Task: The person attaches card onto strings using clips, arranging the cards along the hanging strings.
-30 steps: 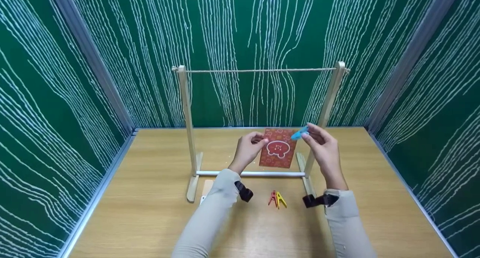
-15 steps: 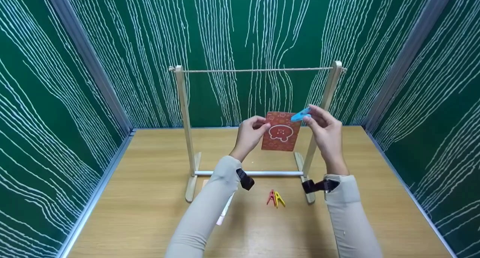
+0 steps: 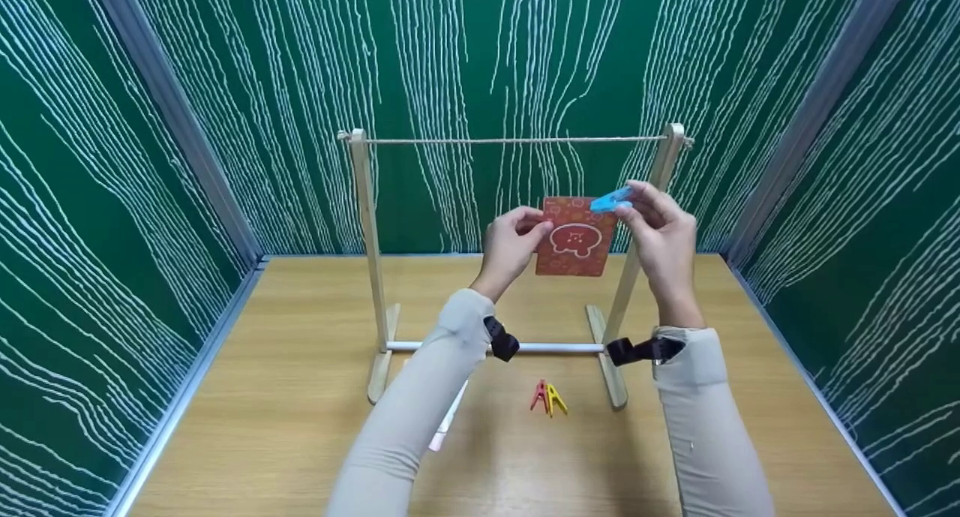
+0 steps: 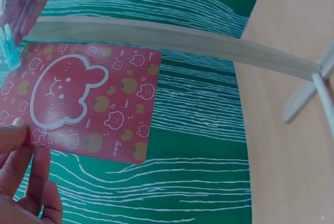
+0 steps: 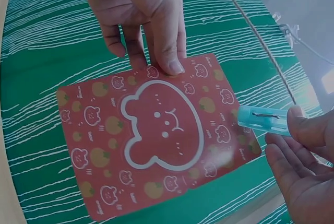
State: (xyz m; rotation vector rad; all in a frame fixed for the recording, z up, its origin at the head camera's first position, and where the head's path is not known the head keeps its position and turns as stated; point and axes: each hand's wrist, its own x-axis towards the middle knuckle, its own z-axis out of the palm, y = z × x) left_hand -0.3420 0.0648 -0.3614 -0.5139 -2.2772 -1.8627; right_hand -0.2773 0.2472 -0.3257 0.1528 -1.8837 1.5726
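Note:
A red card (image 3: 575,236) printed with a bear face hangs upright, the bear upside down in the head view. My left hand (image 3: 514,245) pinches its left edge between thumb and fingers. My right hand (image 3: 664,235) pinches a light blue clothespin (image 3: 611,199) by its handle end. The clothespin's tip overlaps the card's upper right part; in the right wrist view the clothespin (image 5: 263,120) lies over the card's edge (image 5: 156,135). Whether it clamps the card, I cannot tell. The card is below a rope (image 3: 510,139) and apart from it in the head view.
The rope runs between two wooden posts (image 3: 369,232) joined low down by a white bar (image 3: 561,347). A red clothespin (image 3: 539,395) and a yellow clothespin (image 3: 556,400) stand on the table (image 3: 262,397). A pale flat item (image 3: 448,421) is partly hidden under my left forearm.
Both hands have risen toward the rope, carrying the card and the blue clothespin up and slightly right. The red and yellow clothespins have stayed on the table.

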